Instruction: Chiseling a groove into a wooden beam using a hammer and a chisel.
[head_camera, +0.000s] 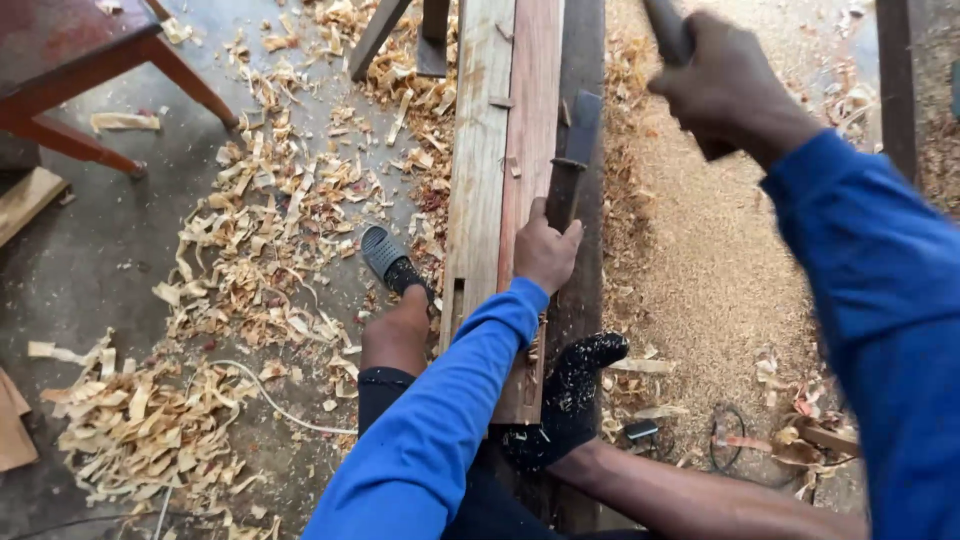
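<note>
Down low, label by label:

Left hand: the left hand has its fingers curled tight around the handle of a chisel, holding it upright on the plank.
Chisel: its dark blade stands on the reddish face of the wooden plank, near that plank's right edge.
Right hand: the right hand is raised at the top right, fingers wrapped in a fist around the dark handle of a striking tool; its head is out of view, so I cannot tell its kind.
Plank: it runs away from the person along a dark bench beam, with a rectangular mortise slot cut near its left edge.
Feet: a sandalled foot rests left of the plank, a dust-speckled black sandal right of it.
Floor: pale wood shavings lie heaped on the left, fine sawdust on the right.
Upper left: red table legs stand on the concrete.
</note>
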